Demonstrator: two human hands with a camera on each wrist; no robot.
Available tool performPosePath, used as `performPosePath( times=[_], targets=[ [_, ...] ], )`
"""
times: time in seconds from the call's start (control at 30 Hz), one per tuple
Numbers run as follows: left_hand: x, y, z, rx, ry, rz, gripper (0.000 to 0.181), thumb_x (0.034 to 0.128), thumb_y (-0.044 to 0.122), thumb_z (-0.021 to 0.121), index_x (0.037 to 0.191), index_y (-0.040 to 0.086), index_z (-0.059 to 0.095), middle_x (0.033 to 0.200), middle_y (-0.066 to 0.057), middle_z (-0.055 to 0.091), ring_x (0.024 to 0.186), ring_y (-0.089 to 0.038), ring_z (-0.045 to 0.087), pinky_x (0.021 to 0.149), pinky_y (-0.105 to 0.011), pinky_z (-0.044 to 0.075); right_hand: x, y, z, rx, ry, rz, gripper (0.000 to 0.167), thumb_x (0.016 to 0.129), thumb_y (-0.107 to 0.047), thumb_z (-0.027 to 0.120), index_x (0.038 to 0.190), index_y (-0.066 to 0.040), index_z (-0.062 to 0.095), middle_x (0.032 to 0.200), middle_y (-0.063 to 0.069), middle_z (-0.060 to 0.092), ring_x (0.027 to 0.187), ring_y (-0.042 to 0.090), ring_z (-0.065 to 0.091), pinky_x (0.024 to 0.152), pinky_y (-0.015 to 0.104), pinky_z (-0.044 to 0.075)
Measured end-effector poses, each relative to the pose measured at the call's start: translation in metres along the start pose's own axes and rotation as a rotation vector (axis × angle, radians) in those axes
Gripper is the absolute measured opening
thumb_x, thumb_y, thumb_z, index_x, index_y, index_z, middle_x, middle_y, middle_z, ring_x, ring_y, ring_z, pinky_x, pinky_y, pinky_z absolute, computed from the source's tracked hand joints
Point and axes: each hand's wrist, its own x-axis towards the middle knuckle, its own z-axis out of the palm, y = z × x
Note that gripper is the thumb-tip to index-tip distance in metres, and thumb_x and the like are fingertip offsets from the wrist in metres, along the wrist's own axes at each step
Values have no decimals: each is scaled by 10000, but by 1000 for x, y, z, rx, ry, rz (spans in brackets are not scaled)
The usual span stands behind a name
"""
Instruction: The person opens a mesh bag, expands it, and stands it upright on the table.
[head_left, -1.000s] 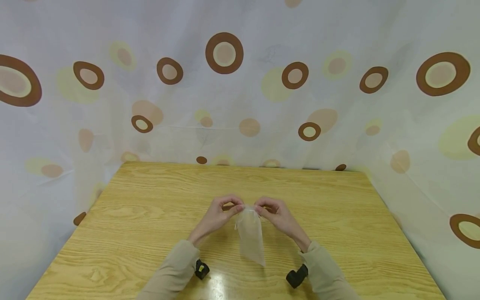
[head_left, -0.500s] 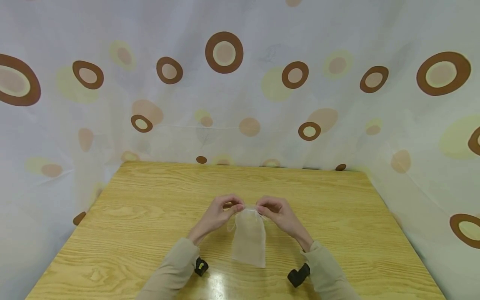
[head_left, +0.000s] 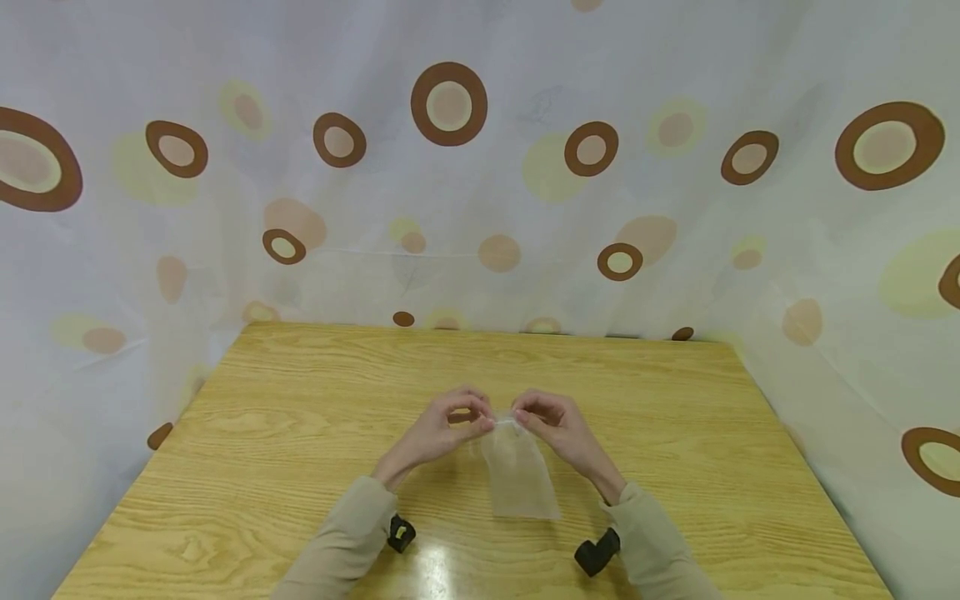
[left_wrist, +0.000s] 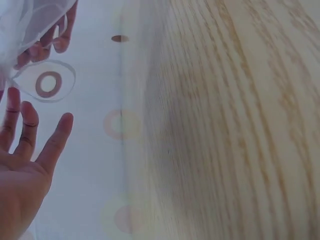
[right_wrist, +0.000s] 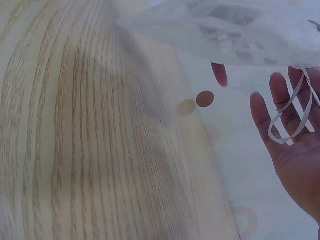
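Observation:
A small translucent white bag (head_left: pixel 521 475) hangs from both hands above the table, its lower end toward the person. The left hand (head_left: pixel 444 427) pinches the top left corner between thumb and finger; the right hand (head_left: pixel 556 423) pinches the top right. In the left wrist view, a thin white cord loop (left_wrist: pixel 74 80) dangles beside the left hand (left_wrist: pixel 25 175), whose other fingers are spread. The right wrist view has the sheer bag (right_wrist: pixel 225 32) above the right hand (right_wrist: pixel 300 155), with a ribbon loop (right_wrist: pixel 276 135) lying across its fingers.
The wood-grain table (head_left: pixel 300 417) stretches under both hands. Behind it and at both sides hangs a pale curtain (head_left: pixel 510 200) with brown and yellow circles. Black wrist devices sit at the left cuff (head_left: pixel 402 533) and right cuff (head_left: pixel 597 552).
The bag's lower end turned face-on, then swung to the right. The left hand's fingertips have shifted slightly right and down; the right hand has moved very little.

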Motion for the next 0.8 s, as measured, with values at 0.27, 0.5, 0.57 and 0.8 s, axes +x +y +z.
performPosePath(
  times=[0.27, 0.5, 0.57, 0.8],
  targets=[
    [-2, 2, 0, -208, -13, 43, 266, 990, 191, 652, 1006, -74, 675, 1113, 39, 618, 1056, -94, 573, 898, -267, 563, -2, 1, 1, 128, -60, 8, 137, 1035, -24, 517, 1048, 89, 593, 1033, -86, 665, 907, 43, 610, 804, 238, 530],
    [-3, 4, 4, -291, 53, 37, 403, 975, 245, 661, 986, -157, 643, 1077, 122, 673, 1079, -66, 599, 874, -212, 548, 0, -2, 3, 111, -74, -26, 129, 1043, -27, 501, 1032, 74, 581, 1001, -90, 630, 853, 33, 585, 777, 230, 521],
    [-3, 4, 4, -295, 64, 50, 401, 980, 227, 650, 976, -173, 631, 1068, 122, 681, 1069, -68, 607, 867, -213, 547, 1, -2, 3, 99, -77, -23, 127, 1045, -27, 497, 1029, 65, 582, 991, -96, 626, 842, 33, 581, 771, 231, 516],
    [-2, 4, 5, -256, 84, 97, 332, 1001, 194, 619, 950, -133, 647, 1040, 123, 693, 1007, -58, 632, 833, -242, 557, 1, -2, 3, 90, -76, -36, 141, 1046, -28, 494, 1024, 85, 576, 973, -117, 627, 833, 31, 583, 772, 234, 516]
  ],
)
